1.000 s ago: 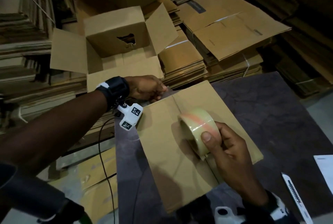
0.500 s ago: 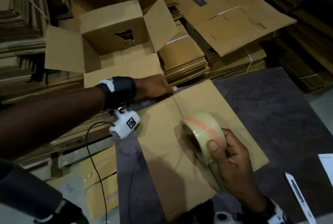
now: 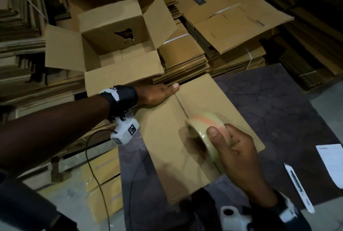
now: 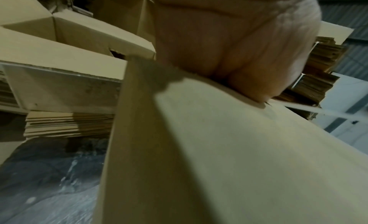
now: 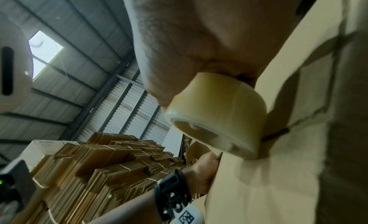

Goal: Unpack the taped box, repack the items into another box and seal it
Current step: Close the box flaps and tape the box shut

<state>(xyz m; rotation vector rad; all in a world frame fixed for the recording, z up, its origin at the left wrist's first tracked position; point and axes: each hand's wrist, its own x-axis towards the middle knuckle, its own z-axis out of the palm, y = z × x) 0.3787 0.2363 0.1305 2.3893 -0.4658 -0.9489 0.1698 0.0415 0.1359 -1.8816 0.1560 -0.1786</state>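
A closed cardboard box (image 3: 167,147) lies on the dark table (image 3: 269,104), its centre seam running away from me. My left hand (image 3: 157,95) holds the box's far edge at the seam, thumb on top; its fingers are hidden over the edge. In the left wrist view the palm (image 4: 229,38) sits on the box edge (image 4: 219,148). My right hand (image 3: 232,147) grips a clear tape roll (image 3: 204,125) standing on edge on the seam near the box's middle. The right wrist view shows the roll (image 5: 219,114) against the cardboard, under that hand (image 5: 189,30).
An open cardboard box (image 3: 115,45) with a torn hole in one flap stands beyond the table. Bundles of flattened cartons (image 3: 232,19) are stacked behind and to the right. A box cutter (image 3: 298,186) and a white paper (image 3: 332,162) lie on the table's right side.
My left hand has slid right along the far edge to the seam, and its thumb now lies flat on top. The right hand still holds the roll at about the same spot.
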